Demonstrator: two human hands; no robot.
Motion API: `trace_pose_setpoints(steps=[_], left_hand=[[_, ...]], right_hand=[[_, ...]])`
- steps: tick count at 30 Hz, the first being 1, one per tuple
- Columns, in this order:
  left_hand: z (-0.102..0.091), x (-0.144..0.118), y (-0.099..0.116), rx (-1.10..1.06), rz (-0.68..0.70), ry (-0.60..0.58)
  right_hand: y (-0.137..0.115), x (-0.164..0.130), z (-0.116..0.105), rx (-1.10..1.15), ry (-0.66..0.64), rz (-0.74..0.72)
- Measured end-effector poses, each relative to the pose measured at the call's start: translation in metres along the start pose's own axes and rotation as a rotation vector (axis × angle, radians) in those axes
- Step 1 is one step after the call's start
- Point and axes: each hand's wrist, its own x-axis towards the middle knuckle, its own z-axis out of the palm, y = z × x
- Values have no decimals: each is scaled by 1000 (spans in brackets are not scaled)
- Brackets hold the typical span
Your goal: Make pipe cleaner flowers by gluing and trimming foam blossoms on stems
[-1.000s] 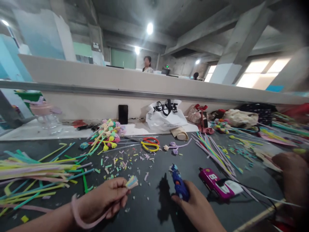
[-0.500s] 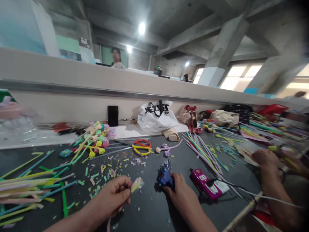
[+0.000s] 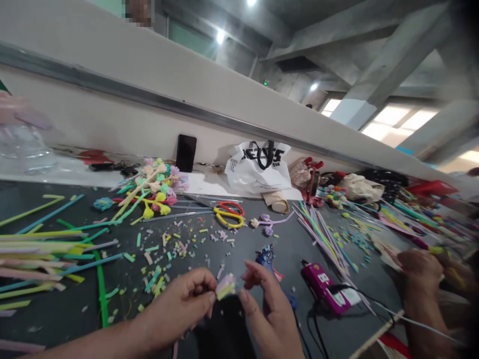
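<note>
My left hand (image 3: 187, 304) is closed, thumb against fingers, around a small bundle of short pastel chenille stem pieces (image 3: 225, 287), pink, yellow and pale blue at the tip. To its right, my right hand (image 3: 267, 309) has thumb and fingers apart with nothing in them, close beside the bundle's tip. Just behind the right hand lies a dark blue tool (image 3: 265, 255), partly hidden by the fingers; its kind is unclear. A magenta and white device (image 3: 329, 289) with a black cord rests farther right.
Cut stem bits (image 3: 179, 247) litter the dark table. Long stems (image 3: 37, 254) lie left and more (image 3: 325, 234) right. Fuzzy flowers (image 3: 157, 187), scissors (image 3: 229, 214), a phone (image 3: 186, 153) and a white bag (image 3: 258, 169) are farther back. Another person's hand (image 3: 421, 269) works at right.
My right hand has let go of the dark blue tool and moved left toward the bundle. The left hand still holds the bundle, slightly farther right. The view has tilted.
</note>
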Motion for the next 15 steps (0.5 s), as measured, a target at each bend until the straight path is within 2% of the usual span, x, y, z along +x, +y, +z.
trace_pose_setpoints(steps=[4, 7, 11, 15], left_hand=[[-2, 4, 3, -298, -150, -74], [-3, 4, 6, -423, -187, -108], [0, 5, 9, -383, -232, -93], [3, 6, 9, -328, -271, -104]], right_hand=[[11, 0, 24, 152, 177, 216], [22, 1, 32, 214, 204, 288], [25, -1, 37, 239, 171, 294], [25, -5, 37, 190, 135, 205]])
